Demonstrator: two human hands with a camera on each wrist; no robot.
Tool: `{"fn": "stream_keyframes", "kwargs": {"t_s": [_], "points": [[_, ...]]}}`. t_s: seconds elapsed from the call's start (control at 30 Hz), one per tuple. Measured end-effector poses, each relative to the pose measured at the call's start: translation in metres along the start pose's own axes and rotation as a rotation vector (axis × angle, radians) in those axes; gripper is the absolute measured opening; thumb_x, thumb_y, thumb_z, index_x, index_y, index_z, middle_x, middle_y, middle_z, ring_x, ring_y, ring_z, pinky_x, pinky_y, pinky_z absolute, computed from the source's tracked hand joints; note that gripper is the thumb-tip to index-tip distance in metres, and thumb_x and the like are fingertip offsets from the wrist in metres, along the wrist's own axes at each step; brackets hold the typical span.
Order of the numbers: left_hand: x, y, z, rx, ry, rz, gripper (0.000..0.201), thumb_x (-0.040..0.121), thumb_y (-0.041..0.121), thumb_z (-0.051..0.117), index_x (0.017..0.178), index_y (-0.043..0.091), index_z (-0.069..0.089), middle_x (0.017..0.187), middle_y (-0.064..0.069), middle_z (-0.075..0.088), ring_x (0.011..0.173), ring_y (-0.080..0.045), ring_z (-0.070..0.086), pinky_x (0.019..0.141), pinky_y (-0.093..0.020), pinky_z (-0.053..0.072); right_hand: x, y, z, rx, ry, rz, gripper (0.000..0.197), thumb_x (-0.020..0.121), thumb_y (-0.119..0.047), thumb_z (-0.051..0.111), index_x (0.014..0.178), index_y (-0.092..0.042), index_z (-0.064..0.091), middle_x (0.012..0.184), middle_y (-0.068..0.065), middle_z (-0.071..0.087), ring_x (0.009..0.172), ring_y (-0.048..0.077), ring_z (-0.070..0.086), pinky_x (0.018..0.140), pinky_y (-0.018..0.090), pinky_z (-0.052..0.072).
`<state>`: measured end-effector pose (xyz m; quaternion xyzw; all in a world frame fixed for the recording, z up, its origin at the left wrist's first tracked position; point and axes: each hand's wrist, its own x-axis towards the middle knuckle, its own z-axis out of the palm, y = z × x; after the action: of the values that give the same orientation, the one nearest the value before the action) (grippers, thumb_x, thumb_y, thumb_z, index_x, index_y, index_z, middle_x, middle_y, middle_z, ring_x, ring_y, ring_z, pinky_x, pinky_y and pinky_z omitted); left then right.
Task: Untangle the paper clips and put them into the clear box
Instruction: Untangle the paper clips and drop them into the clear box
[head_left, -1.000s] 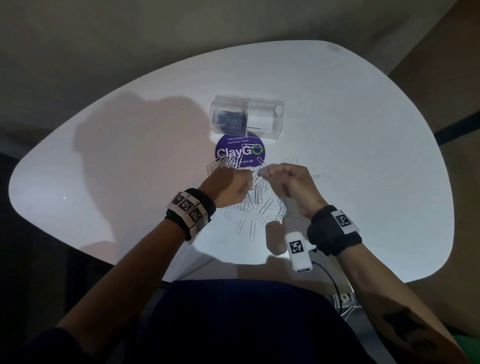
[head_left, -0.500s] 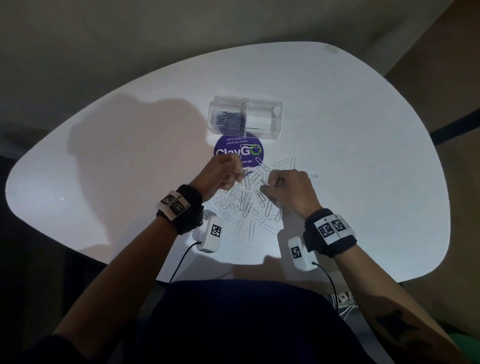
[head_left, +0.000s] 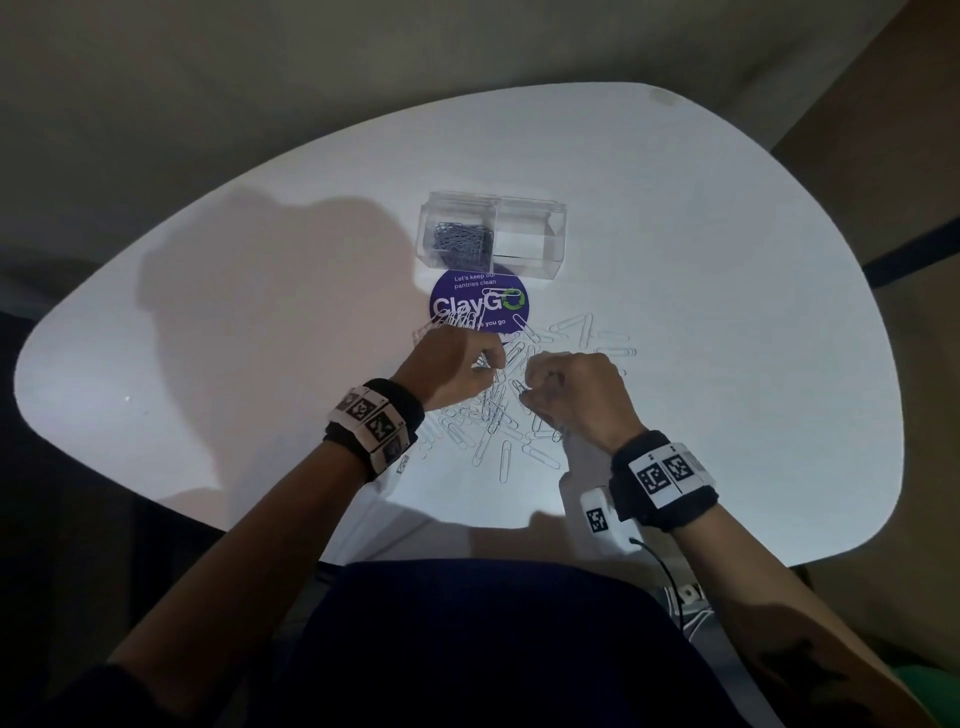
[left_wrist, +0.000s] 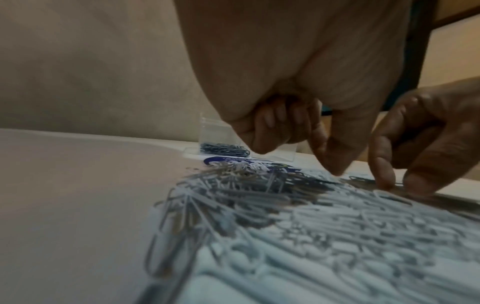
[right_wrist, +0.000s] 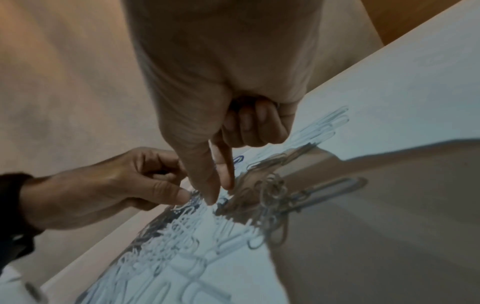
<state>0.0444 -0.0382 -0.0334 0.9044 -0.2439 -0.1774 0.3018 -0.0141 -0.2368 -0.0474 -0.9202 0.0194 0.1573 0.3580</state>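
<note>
White table (head_left: 727, 270), beige walls (head_left: 260, 78) behind

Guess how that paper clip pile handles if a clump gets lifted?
Likely drags neighbours along: the paper clip pile lies interlocked, with a linked chain visible in the right wrist view. Probably light thin wire, so pushed clips should slide across the smooth white table. Flat clips look hard to pinch singly.

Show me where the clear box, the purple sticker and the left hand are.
clear box (head_left: 530, 241): head view, bare right compartment.
purple sticker (head_left: 467, 304): head view, on its white lettering.
left hand (head_left: 449, 366): head view, back of the hand.
</note>
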Motion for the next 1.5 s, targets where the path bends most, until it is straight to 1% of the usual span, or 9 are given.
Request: {"fn": "stream_keyframes", "kwargs": {"t_s": [0.33, 0.43, 0.6, 0.7, 0.87, 1.03, 1.23, 1.37, 1.5], "points": [[0.006, -0.006, 0.009, 0.105, -0.058, 0.063, 0.008, 0.084, 0.01, 0.066, 0.08, 0.017, 0.068, 0.079, 0.007, 0.068, 0.068, -0.01, 0.056, 0.069, -0.029, 0.049, 0.006, 0.003, 0.009, -0.036, -0.029, 0.022, 0.028, 0.074, -0.022, 0.075, 0.057, -0.03, 0.054, 0.071, -0.012, 0.067, 0.068, 0.011, 0.063, 0.071, 0.034, 0.053], [0.006, -0.002, 0.0, -0.152, 0.004, -0.072, 0.005, 0.085, 0.014, 0.065, 0.08, 0.015, 0.067, 0.078, 0.009, 0.066, 0.07, -0.005, 0.057, 0.068, -0.016, 0.043, 0.005, 0.005, 0.0, 0.198, -0.085, 0.067, 0.029, 0.079, -0.019, 0.074, 0.057, -0.02, 0.055, 0.066, -0.008, 0.064, 0.054, 0.006, 0.056, 0.066, 0.029, 0.048], [0.003, -0.005, -0.022, -0.899, -0.007, -0.346, 0.019, 0.088, 0.011, 0.047, 0.071, 0.018, 0.048, 0.06, 0.01, 0.04, 0.048, -0.007, 0.028, 0.045, -0.019, 0.024, 0.0, -0.011, -0.018, 0.824, -0.098, 0.148, 0.025, 0.081, -0.01, 0.056, 0.06, 0.001, 0.05, 0.068, 0.036, 0.041, 0.062, 0.034, 0.045, 0.081, 0.02, 0.051], [0.001, -0.014, -0.03, -1.196, 0.039, -0.432, 0.012, 0.083, 0.015, 0.041, 0.071, 0.018, 0.045, 0.064, -0.002, 0.041, 0.054, -0.016, 0.015, 0.047, -0.026, 0.012, 0.002, -0.027, -0.029, 1.044, -0.144, 0.204, 0.014, 0.075, -0.002, 0.037, 0.062, 0.0, 0.033, 0.065, 0.014, 0.027, 0.059, 0.019, 0.018, 0.045, 0.023, 0.02], [-0.01, -0.021, -0.041, -1.364, 0.155, -0.504, 0.004, 0.062, 0.012, 0.036, 0.065, 0.015, 0.035, 0.056, -0.004, 0.03, 0.051, -0.016, 0.011, 0.044, -0.017, 0.013, 0.003, -0.031, -0.029, 1.355, -0.063, 0.346, 0.035, 0.071, 0.006, 0.022, 0.049, -0.016, 0.039, 0.057, 0.006, 0.043, 0.059, 0.016, 0.025, 0.05, 0.026, 0.01], [-0.017, -0.031, -0.041, -0.987, 0.28, -0.608, 0.009, 0.068, 0.015, 0.046, 0.06, 0.018, 0.043, 0.046, 0.011, 0.029, 0.041, -0.009, 0.018, 0.045, -0.017, 0.019, 0.004, -0.037, -0.026, 1.274, 0.076, 0.23, 0.04, 0.069, 0.025, 0.019, 0.061, -0.012, 0.032, 0.053, 0.006, 0.044, 0.042, 0.009, 0.046, 0.041, 0.018, 0.018], [-0.013, -0.018, -0.021, 0.092, 0.139, -0.152, 0.006, 0.087, 0.027, 0.063, 0.089, 0.025, 0.068, 0.055, 0.015, 0.051, 0.052, 0.001, 0.044, 0.064, -0.023, 0.034, 0.013, -0.029, -0.016, 1.141, 0.023, 0.232, 0.027, 0.078, 0.01, 0.044, 0.061, -0.01, 0.05, 0.074, 0.014, 0.063, 0.047, 0.014, 0.038, 0.044, 0.02, 0.024], [-0.002, -0.015, -0.009, 0.257, 0.066, -0.065, 0.019, 0.085, 0.033, 0.065, 0.102, 0.025, 0.067, 0.097, -0.001, 0.072, 0.082, -0.022, 0.065, 0.07, -0.028, 0.046, 0.017, -0.023, -0.007, 0.854, -0.018, 0.128, 0.005, 0.083, 0.002, 0.064, 0.079, 0.001, 0.067, 0.099, 0.021, 0.072, 0.082, 0.029, 0.068, 0.074, 0.031, 0.055], [0.002, -0.011, -0.005, 0.239, 0.072, 0.002, 0.006, 0.086, 0.024, 0.066, 0.087, 0.019, 0.068, 0.09, -0.001, 0.073, 0.08, -0.022, 0.066, 0.068, -0.029, 0.05, 0.018, -0.02, -0.001, 0.65, 0.009, 0.139, 0.008, 0.078, -0.009, 0.075, 0.083, -0.003, 0.073, 0.092, 0.004, 0.076, 0.091, 0.032, 0.07, 0.089, 0.051, 0.055]]}}
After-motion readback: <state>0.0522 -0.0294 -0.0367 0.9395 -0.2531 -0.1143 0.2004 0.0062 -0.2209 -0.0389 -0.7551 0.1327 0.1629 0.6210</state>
